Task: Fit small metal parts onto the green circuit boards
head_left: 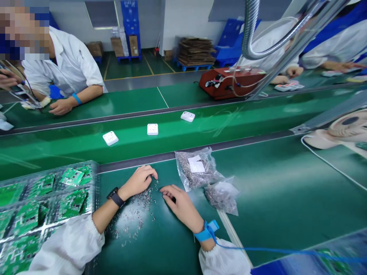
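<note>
A loose heap of small metal parts [145,199], like bent clips or pins, is spread over the green workbench [172,248]. My left hand [140,181], with a dark watch at its wrist, rests at the far side of the heap, fingers curled together. To the right of the heap is my right hand [179,204], wearing a blue wrist strap [207,230]; its thumb and fingertips are drawn close. Whatever lies between the fingertips of either hand is too small to make out. Beyond my right hand lie a large clear bag [186,175] and a smaller bag [220,196] of similar parts.
Clear trays [96,191] of green circuit boards [73,176] stand at left. Across the bench runs a green conveyor [129,131] with white square housings [153,129]. A fan [344,130] is at right; a blue cord [258,249] trails rightward. Co-workers sit opposite.
</note>
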{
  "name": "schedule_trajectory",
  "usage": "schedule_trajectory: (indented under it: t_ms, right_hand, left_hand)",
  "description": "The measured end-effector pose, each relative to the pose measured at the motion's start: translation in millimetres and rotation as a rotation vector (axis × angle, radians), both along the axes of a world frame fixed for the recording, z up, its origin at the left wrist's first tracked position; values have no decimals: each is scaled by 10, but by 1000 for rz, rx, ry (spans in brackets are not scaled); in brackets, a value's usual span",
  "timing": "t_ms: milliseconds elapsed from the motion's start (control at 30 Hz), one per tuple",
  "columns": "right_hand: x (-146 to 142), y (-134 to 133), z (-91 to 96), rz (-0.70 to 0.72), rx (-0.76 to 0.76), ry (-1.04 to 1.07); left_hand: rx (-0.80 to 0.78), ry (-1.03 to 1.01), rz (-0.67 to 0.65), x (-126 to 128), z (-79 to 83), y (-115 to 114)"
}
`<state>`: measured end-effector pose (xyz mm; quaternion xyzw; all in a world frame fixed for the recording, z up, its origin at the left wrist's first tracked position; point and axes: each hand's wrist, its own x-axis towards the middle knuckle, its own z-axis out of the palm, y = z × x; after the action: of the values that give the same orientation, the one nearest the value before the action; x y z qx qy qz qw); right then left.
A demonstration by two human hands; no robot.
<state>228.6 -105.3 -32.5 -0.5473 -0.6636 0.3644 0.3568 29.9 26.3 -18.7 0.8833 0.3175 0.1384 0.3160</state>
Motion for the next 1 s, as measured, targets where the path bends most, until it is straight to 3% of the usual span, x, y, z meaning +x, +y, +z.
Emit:
schedule_trajectory:
  t_ms: [133,233,300,467,600,700,867,1000]
  right_hand:
    - [-15,116,-31,49,55,144]
    - [-15,137,-34,-2,127,156]
    - [-30,132,-42,-21,169,81]
    - [-166,156,-63,158,144,-178]
    - [-326,229,-86,230,159,-276]
    - [-418,283,-111,288,188,-308]
    - [-532,393,-125,412,248,-339]
    - [-613,482,-129,498,300,-381]
  left_hand:
    - [-68,-14,30,7,79,15]
    - [-119,-8,57,-80,246,-2]
    - [-101,15,85,-220,390,-43]
    - [45,33,284,-840,689,-322]
    - [141,51,539,-1332,732,-835]
    - [211,20,683,-1468,659,-1371]
    - [382,-42,823,-1288,470,-2232]
    - [405,-62,979,-1123,321,-2713]
